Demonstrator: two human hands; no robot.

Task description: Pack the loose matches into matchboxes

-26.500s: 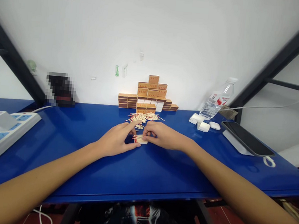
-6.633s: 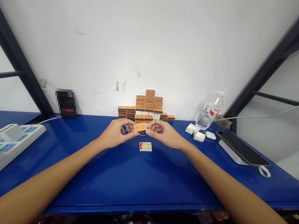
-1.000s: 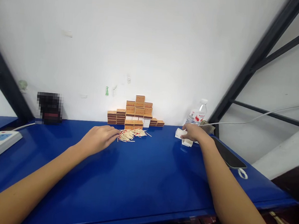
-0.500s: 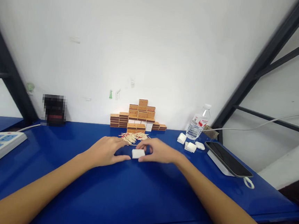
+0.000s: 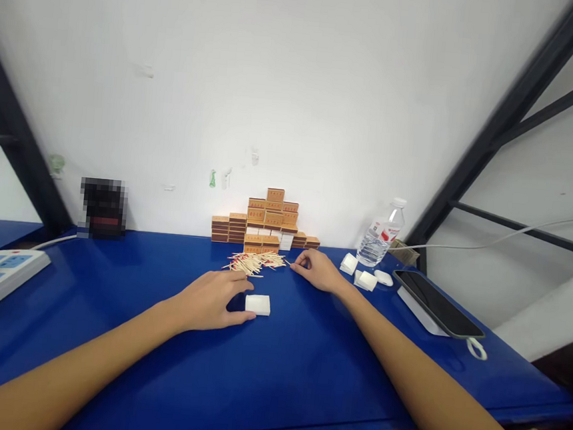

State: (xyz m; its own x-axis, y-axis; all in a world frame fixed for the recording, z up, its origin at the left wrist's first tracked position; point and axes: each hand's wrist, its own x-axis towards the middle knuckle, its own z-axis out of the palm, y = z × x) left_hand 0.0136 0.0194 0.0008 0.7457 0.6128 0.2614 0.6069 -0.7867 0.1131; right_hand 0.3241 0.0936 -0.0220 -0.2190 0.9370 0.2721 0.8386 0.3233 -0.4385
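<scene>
A small white matchbox tray (image 5: 257, 305) lies flat on the blue table in front of me. Beside it on the left is my left hand (image 5: 216, 299), fingers apart, its thumb at the tray's near left corner and its index finger just behind. Farther off, my right hand (image 5: 314, 270) pinches a thin matchstick (image 5: 287, 262) at the right end of a loose match pile (image 5: 255, 262). Behind the pile, brown and orange matchboxes (image 5: 273, 217) are stacked against the wall, with a few white pieces among them.
To the right are folded white pieces (image 5: 366, 280), a white earbud case (image 5: 384, 278), a tilted water bottle (image 5: 379, 236) and a phone (image 5: 436, 303) on a white block. A power strip (image 5: 4, 284) and a pixelated dark object (image 5: 104, 209) stand on the left.
My right hand has let go of the white tray and moved away and right to the match pile, where it pinches a match. The tray now rests nearer me, by my left hand.
</scene>
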